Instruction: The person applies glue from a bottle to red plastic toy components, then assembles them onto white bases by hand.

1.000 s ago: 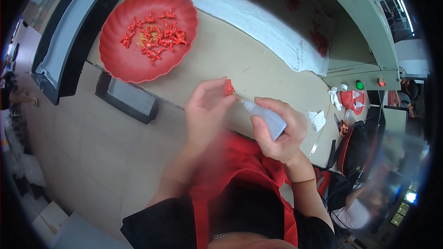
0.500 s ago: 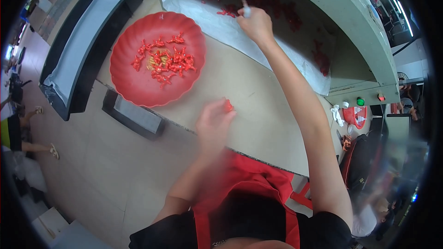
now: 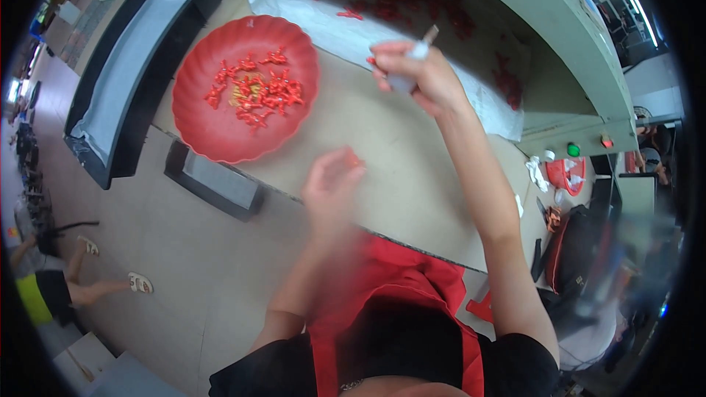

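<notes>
My right hand (image 3: 415, 73) is raised over the beige table (image 3: 382, 154), closed around a small whitish bottle (image 3: 406, 66) with its nozzle pointing up and right. A tiny red piece shows at its fingertips. My left hand (image 3: 331, 184) is blurred near the table's front edge and pinches a small red piece (image 3: 354, 160). Left of both hands stands a red scalloped plate (image 3: 220, 132) holding a heap of small red pieces (image 3: 257, 88).
A white sheet (image 3: 346, 29) strewn with red pieces lies at the back under a green machine housing (image 3: 559, 37). A long black tray (image 3: 125, 66) sits to the far left, a small dark box (image 3: 217, 184) at the table's front edge. Another person's legs (image 3: 66, 287) show lower left.
My right hand drew back from the white sheet toward me, still gripping the bottle. My left hand stayed near the table's front edge with its red piece.
</notes>
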`<state>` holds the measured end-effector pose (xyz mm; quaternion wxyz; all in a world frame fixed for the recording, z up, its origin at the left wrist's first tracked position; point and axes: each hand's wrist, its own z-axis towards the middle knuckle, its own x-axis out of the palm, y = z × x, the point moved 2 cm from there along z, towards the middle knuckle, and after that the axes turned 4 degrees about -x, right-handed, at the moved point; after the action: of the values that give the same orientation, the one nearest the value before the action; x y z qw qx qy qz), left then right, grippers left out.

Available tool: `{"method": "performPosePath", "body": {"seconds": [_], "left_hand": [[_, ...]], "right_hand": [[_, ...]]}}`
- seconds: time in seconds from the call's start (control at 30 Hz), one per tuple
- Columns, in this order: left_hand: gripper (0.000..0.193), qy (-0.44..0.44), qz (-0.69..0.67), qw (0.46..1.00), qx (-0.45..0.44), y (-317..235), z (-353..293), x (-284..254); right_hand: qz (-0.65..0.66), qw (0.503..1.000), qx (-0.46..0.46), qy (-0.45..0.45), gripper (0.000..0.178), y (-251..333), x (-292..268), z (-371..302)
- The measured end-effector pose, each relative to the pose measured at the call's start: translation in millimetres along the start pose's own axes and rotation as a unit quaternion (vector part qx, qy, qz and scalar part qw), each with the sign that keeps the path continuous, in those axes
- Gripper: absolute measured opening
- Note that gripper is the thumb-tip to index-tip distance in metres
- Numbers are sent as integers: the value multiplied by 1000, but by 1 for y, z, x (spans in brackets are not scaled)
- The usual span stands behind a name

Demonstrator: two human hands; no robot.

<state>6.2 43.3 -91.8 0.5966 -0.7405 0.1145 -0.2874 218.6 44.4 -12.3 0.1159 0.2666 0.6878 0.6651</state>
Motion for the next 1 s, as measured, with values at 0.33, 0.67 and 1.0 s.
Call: {"method": "performPosePath", "body": {"seconds": [0.33,0.67,1.0], "left_hand": [[34,135,-127,974,-131,-41,-39,43],[31,221,-6,969,-112,-37,-91,101],[31,256,48,960,-100,-30,-120,135]], "right_hand": [[172,983,44,-41,14,-5,-22,-175],[221,969,5,-114,18,0,-59,-261],[7,963,-156,-218,11,0,-76,-308]]}}
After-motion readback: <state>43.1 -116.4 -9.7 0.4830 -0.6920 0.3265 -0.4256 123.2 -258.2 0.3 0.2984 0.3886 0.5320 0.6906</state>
